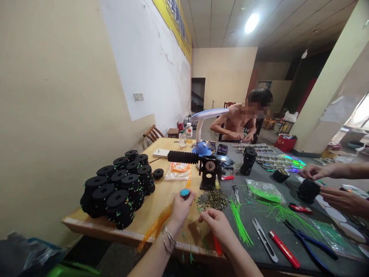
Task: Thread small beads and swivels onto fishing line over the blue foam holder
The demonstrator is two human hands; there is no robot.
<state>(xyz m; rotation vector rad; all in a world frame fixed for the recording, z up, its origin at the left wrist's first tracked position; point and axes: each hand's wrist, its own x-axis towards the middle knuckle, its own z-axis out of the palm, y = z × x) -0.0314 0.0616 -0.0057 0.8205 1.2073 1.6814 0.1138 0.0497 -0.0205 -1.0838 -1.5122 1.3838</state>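
Observation:
My left hand is closed around a small dark piece with a bright blue knobbly top; I cannot make out its exact kind. To its right, the thumb and fingers of my right hand are pinched together at the near edge of a pile of small beads. Whatever that pinch holds is too small to name. Under my left wrist runs a bundle of orange strands. Just beyond both hands stands a black winding device with a ridged black roller.
Stacked black foam spools crowd the table's left side. On the right lie green strands, thread snips, a red lighter and blue-handled pliers. A desk lamp stands behind. A co-worker's hands hold a black spool; another person sits opposite.

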